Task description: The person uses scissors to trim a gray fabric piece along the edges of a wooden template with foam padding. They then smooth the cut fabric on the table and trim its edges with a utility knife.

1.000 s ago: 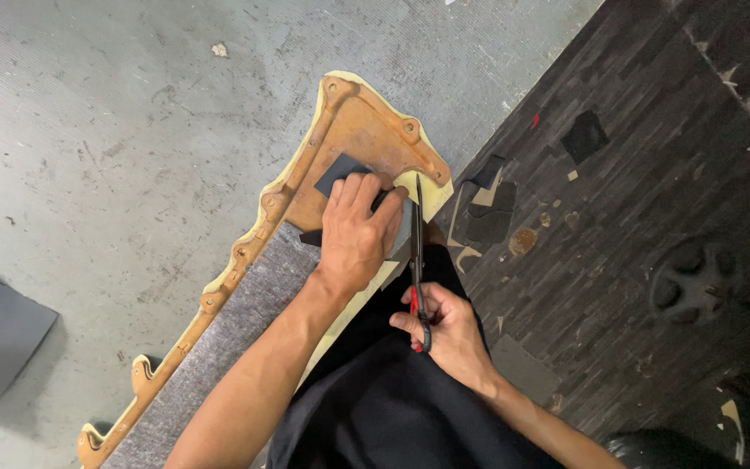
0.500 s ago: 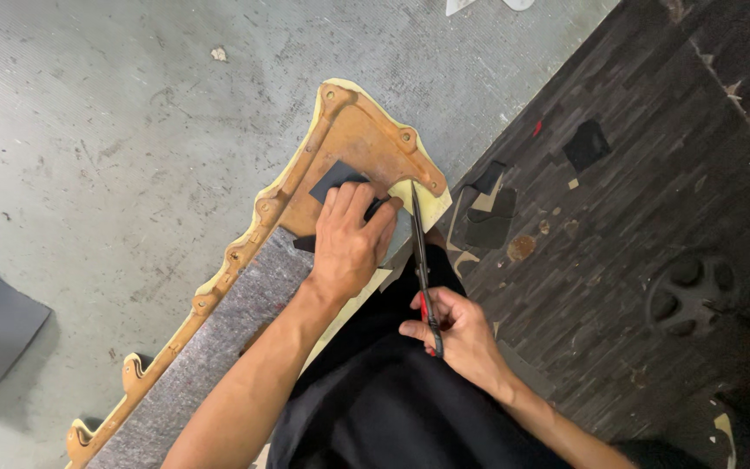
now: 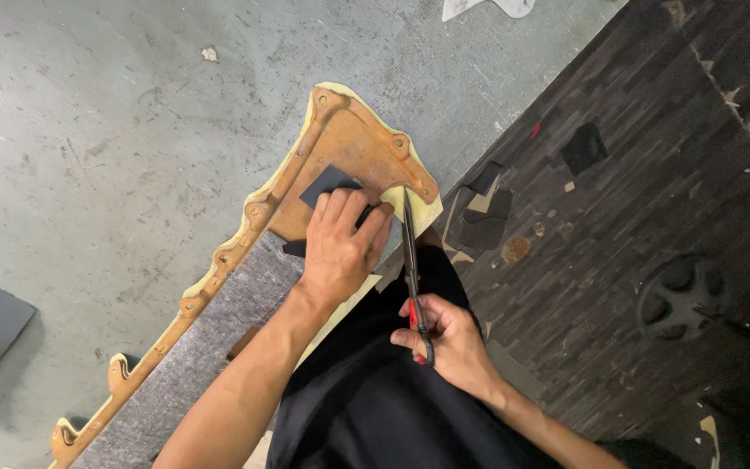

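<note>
Two hands | left hand [image 3: 338, 247] fingers flat on dark patch [image 3: 327, 182] | right hand [image 3: 446, 340] fingers clamped on scissors [image 3: 411, 260]

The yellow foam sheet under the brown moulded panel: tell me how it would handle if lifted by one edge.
The yellow foam sheet looks thin where it rims the brown moulded panel, so it would probably flop and weigh little. The scissors in the right hand are at its edge, suggesting it is soft and could tear. The left hand presses down, perhaps because it shifts easily.
</note>
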